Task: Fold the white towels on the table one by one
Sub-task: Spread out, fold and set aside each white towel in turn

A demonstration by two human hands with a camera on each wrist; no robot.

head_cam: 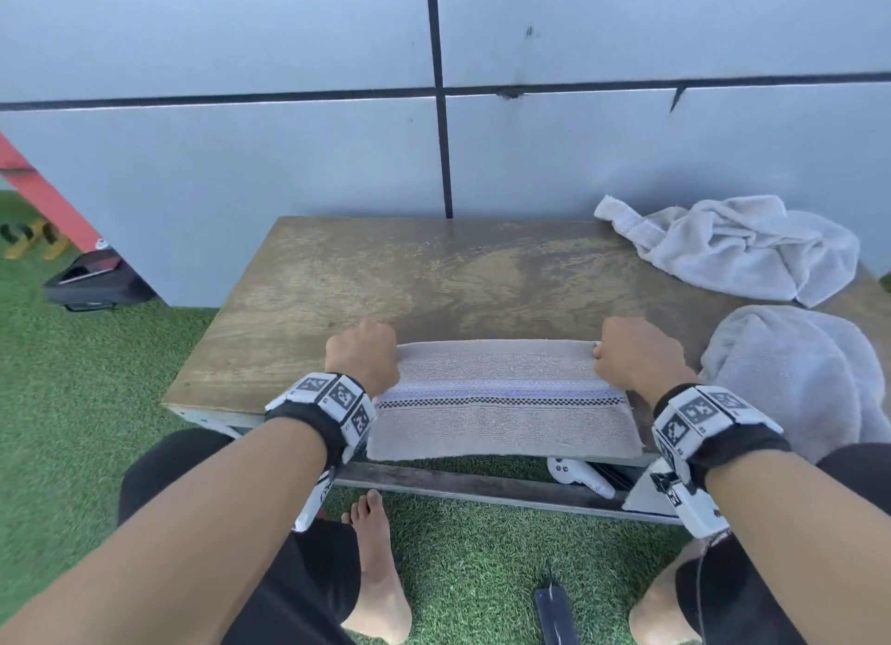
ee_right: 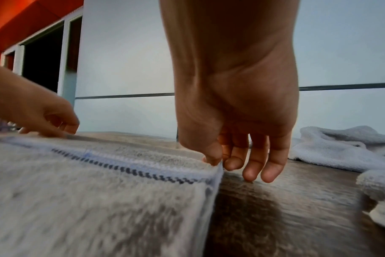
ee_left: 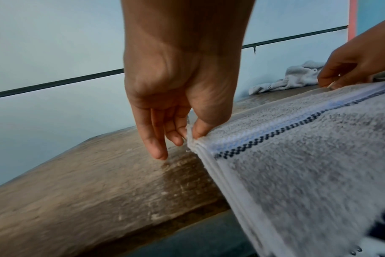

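Note:
A white towel (head_cam: 501,398) with a blue band and a black checkered stripe lies in folded layers across the near edge of the wooden table (head_cam: 385,278), its front part hanging over the edge. My left hand (head_cam: 361,355) pinches its far left corner (ee_left: 190,137) between thumb and forefinger, the other fingers loosely extended. My right hand (head_cam: 636,355) pinches the far right corner (ee_right: 218,163) the same way. The towel (ee_right: 99,191) is stretched flat between both hands.
A crumpled white towel (head_cam: 737,249) lies at the table's back right, and another bunched towel (head_cam: 790,369) sits at the right edge near my right wrist. A grey panelled wall (head_cam: 434,114) stands behind the table. Artificial grass, my bare foot and a white controller lie below.

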